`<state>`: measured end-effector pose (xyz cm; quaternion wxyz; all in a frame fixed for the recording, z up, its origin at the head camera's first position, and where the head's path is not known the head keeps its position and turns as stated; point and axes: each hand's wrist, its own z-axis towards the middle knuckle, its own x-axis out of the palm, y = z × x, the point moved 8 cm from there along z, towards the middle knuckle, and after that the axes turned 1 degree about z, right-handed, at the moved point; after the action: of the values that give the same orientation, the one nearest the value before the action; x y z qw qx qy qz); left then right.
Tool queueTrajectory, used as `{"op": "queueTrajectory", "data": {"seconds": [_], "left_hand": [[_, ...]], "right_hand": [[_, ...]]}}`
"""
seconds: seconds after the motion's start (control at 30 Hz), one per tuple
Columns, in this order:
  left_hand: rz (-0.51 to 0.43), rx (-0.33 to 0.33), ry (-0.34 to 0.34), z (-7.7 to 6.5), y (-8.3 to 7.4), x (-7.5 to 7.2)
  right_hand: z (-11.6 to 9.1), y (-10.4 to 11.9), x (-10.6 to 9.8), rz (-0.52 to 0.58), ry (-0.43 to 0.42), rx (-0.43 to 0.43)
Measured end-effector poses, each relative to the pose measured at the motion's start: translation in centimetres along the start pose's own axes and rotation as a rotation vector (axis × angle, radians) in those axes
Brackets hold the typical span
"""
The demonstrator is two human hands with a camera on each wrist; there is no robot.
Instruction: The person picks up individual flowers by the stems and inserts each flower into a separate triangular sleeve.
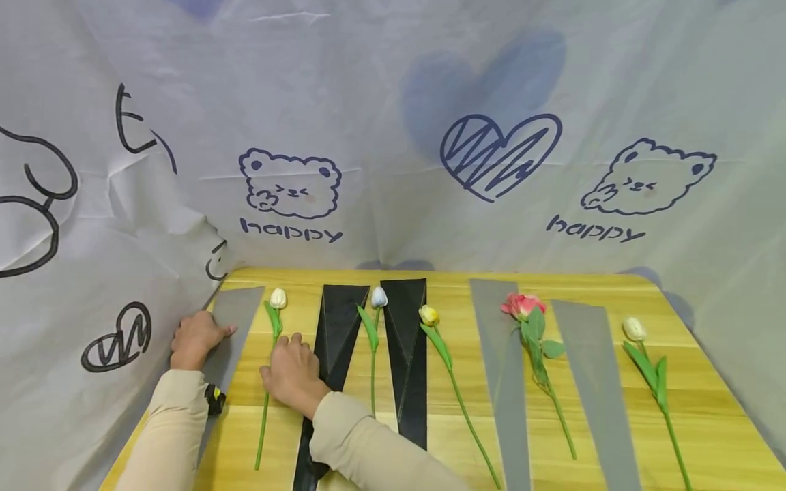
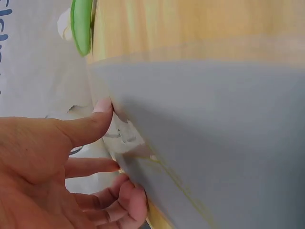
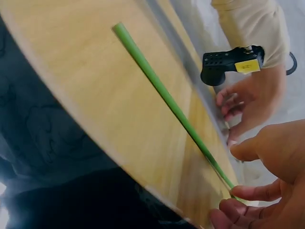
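Note:
My left hand (image 1: 198,339) is at the outer edge of the leftmost grey sheet (image 1: 242,314). In the left wrist view, its thumb (image 2: 104,112) meets the slanting edge of the sheet, with the other fingers apart from it and loosely bent along the same edge. My right hand (image 1: 293,374) lies over the stem of the left white tulip (image 1: 278,299), hiding part of it. In the right wrist view the index fingertip is right at the green stem (image 3: 167,98), while the thumb stands away from it.
To the right lie a pale blue tulip (image 1: 379,297), a yellow tulip (image 1: 429,315), a pink rose (image 1: 523,305) and another white tulip (image 1: 634,329). Black sheets (image 1: 413,361) and more grey sheets (image 1: 589,368) lie between them on the wooden table (image 1: 454,354). Drawn-on white cloth (image 1: 393,88) stands behind.

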<state>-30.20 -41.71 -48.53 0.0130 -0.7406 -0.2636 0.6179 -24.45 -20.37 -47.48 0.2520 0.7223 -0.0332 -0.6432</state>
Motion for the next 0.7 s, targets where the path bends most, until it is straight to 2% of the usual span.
{"op": "queueTrajectory", "data": {"seconds": [0.2, 0.37, 0.5, 0.57, 0.7], "left_hand": [[-0.023, 0.017, -0.026, -0.4, -0.5, -0.2], [0.0, 0.037, -0.052, -0.3, -0.3, -0.2], [0.023, 0.074, -0.081, -0.3, -1.2, -1.0], [0.011, 0.089, -0.074, -0.4, -1.5, -1.2], [-0.028, 0.107, -0.032, -0.6, -1.4, -1.0]], "right_hand": [[1.1, 0.1, 1.4, -0.16, 0.019, 0.068], [1.5, 0.0, 1.5, -0.186, 0.019, 0.077], [1.9, -0.7, 0.4, -0.172, 0.002, 0.061], [2.0, -1.3, -0.4, -0.147, 0.001, 0.052], [1.0, -3.2, -2.3, 0.011, 0.038, 0.048]]}}
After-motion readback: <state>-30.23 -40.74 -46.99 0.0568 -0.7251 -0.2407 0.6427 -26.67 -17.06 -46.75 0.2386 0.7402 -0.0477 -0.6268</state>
